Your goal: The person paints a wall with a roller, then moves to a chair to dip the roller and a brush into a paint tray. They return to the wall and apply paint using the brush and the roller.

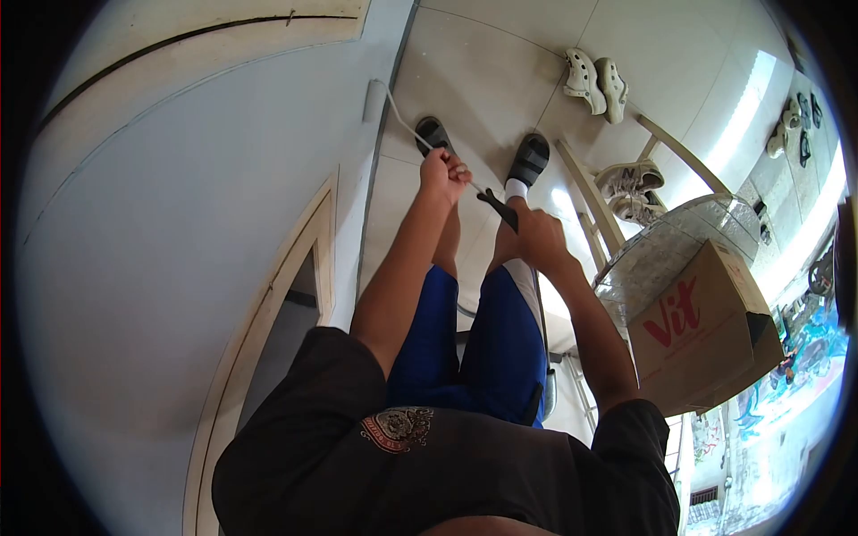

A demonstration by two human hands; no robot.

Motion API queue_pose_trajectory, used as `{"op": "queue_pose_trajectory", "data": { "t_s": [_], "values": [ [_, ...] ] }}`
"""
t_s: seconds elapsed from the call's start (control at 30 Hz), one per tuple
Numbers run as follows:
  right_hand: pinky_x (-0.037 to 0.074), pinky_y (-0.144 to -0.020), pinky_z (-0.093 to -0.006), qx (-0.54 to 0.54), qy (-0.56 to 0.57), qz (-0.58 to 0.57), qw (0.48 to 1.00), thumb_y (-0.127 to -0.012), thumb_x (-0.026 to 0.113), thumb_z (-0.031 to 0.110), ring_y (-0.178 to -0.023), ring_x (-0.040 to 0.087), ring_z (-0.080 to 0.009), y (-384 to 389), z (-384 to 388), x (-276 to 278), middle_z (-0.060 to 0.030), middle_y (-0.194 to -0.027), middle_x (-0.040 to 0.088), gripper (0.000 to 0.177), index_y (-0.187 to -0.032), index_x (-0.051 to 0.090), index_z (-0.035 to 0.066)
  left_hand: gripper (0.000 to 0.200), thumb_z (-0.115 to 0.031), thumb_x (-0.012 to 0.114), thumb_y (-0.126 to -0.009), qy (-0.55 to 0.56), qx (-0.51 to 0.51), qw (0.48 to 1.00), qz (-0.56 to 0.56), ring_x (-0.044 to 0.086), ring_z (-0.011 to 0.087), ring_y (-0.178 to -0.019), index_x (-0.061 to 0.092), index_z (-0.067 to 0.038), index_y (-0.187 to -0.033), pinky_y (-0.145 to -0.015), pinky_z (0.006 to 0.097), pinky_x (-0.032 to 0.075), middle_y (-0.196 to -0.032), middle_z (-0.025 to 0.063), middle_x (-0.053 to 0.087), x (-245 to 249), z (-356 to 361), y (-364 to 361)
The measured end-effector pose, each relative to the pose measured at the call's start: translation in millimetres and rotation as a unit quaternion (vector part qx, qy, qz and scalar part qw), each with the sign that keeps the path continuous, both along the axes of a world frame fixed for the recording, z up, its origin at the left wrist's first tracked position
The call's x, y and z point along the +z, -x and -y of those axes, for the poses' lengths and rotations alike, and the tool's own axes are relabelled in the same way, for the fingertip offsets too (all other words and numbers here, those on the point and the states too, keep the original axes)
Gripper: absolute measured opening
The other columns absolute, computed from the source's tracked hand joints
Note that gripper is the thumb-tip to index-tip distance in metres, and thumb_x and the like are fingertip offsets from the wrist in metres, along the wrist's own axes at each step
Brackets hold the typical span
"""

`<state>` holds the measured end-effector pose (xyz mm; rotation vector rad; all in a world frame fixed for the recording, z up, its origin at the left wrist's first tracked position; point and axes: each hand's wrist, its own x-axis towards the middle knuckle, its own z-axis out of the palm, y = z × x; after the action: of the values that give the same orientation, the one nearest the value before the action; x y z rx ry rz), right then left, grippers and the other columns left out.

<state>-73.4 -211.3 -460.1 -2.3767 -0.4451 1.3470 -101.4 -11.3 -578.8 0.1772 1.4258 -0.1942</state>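
My left hand is closed around a white cable in front of my knees. The cable comes out of a small box on the wall at the left and hangs in a slight curve. Past my left fingers, a short end of it reaches toward the tip of a black pliers-like tool. My right hand grips this tool with its forked tip pointing at the left hand. Whether the tip touches the cable end, I cannot make out.
A pale wall with a wooden-framed opening stands close on my left. To the right, a cardboard box rests on a foil-like covered stool. Cream clogs and worn sneakers are on the tiled floor.
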Motion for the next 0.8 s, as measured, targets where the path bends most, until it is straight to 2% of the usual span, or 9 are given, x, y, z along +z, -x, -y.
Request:
{"op": "queue_pose_trajectory", "data": {
  "t_s": [0.1, 0.17, 0.27, 0.37, 0.47, 0.5, 0.57, 0.7, 0.8],
  "values": [
    [0.047, -0.059, -0.0489, 0.047, 0.015, -0.049, 0.998, -0.081, 0.062, 0.013, -0.065, 0.063, -0.0386, -4, 38, 102, -0.0178, -0.066, 0.062, 0.017, -0.095, 0.053, 0.008, 0.023, -0.021, 0.041, -0.097, -0.046, -0.003, 0.998, 0.033, 0.029, 0.0105, -0.05, 0.037, -0.016, -0.075, -0.053, 0.0303, 0.034, -0.06, -0.0025, 0.028, 136, 34, 6],
    [0.047, -0.058, -0.0485, 0.021, 0.005, -0.11, 0.994, -0.078, 0.063, 0.009, -0.062, 0.063, -0.0386, -13, 52, 168, -0.0165, -0.063, 0.061, 0.019, -0.094, 0.054, 0.008, 0.025, -0.024, 0.041, -0.099, -0.076, -0.004, 0.997, 0.023, 0.03, 0.0099, -0.05, 0.036, -0.016, -0.076, -0.053, 0.0305, 0.034, -0.06, -0.0028, 0.027, 214, 53, 6],
    [0.047, -0.057, -0.0492, 0.0, -0.012, -0.092, 0.996, -0.077, 0.064, 0.009, -0.062, 0.062, -0.0391, -4, 52, 191, -0.0172, -0.061, 0.06, 0.02, -0.094, 0.054, 0.008, 0.025, -0.023, 0.042, -0.097, -0.07, -0.019, 0.996, 0.044, 0.029, 0.0117, -0.05, 0.034, -0.018, -0.074, -0.053, 0.0318, 0.032, -0.059, -0.0025, 0.027, 236, 53, 14],
    [0.05, -0.063, -0.0494, 0.027, 0.066, -0.083, 0.994, -0.077, 0.066, 0.01, -0.066, 0.065, -0.0391, 5, 36, 131, -0.0186, -0.07, 0.065, 0.026, -0.099, 0.054, 0.008, 0.022, -0.02, 0.043, -0.095, -0.075, -0.04, 0.995, 0.044, 0.031, 0.0098, -0.05, 0.036, -0.016, -0.075, -0.053, 0.0305, 0.034, -0.057, -0.0035, 0.025, 166, 40, 11],
    [0.052, -0.07, -0.0493, -0.007, 0.059, -0.038, 0.998, -0.079, 0.061, 0.012, -0.076, 0.067, -0.0412, -4, -2, 38, -0.0225, -0.078, 0.066, 0.023, -0.1, 0.055, 0.004, 0.017, -0.019, 0.046, -0.09, -0.072, -0.055, 0.996, 0.005, 0.03, 0.0112, -0.044, 0.039, -0.015, -0.075, -0.048, 0.0302, 0.032, -0.055, -0.0036, 0.028, 37, 14, -5],
    [0.053, -0.072, -0.0486, -0.024, 0.059, 0.007, 0.998, -0.08, 0.058, 0.012, -0.078, 0.067, -0.0402, 5, -14, -10, -0.0227, -0.081, 0.067, 0.02, -0.097, 0.056, 0.003, 0.015, -0.016, 0.045, -0.089, -0.065, -0.054, 0.996, 0.032, 0.029, 0.0119, -0.043, 0.039, -0.015, -0.075, -0.046, 0.0308, 0.031, -0.055, -0.0025, 0.028, -14, 3, -7],
    [0.054, -0.074, -0.0483, -0.025, 0.072, -0.006, 0.997, -0.079, 0.059, 0.01, -0.079, 0.067, -0.0402, 5, -41, -78, -0.0224, -0.083, 0.067, 0.02, -0.096, 0.057, 0.002, 0.015, -0.018, 0.045, -0.09, -0.015, -0.098, 0.995, -0.021, 0.03, 0.014, -0.044, 0.04, -0.015, -0.077, -0.044, 0.0331, 0.032, -0.055, -0.0021, 0.031, -118, -25, -11],
    [0.051, -0.071, -0.0511, -0.025, 0.075, 0.001, 0.997, -0.084, 0.054, 0.013, -0.078, 0.066, -0.0425, 0, -39, -103, -0.0224, -0.08, 0.066, 0.021, -0.104, 0.058, 0.007, 0.016, -0.018, 0.044, -0.091, -0.044, -0.142, 0.988, -0.05, 0.031, 0.015, -0.044, 0.039, -0.015, -0.076, -0.045, 0.0342, 0.033, -0.056, -0.0014, 0.032, -126, -21, -26],
    [0.051, -0.068, -0.0512, -0.003, 0.039, -0.011, 0.999, -0.082, 0.057, 0.014, -0.074, 0.065, -0.0413, -20, 2, -18, -0.0214, -0.075, 0.065, 0.018, -0.098, 0.056, 0.005, 0.017, -0.017, 0.043, -0.091, -0.073, -0.06, 0.996, 0.003, 0.03, 0.0141, -0.045, 0.038, -0.015, -0.075, -0.048, 0.0344, 0.035, -0.056, -0.0017, 0.031, -24, 17, -19]
  ]
}}
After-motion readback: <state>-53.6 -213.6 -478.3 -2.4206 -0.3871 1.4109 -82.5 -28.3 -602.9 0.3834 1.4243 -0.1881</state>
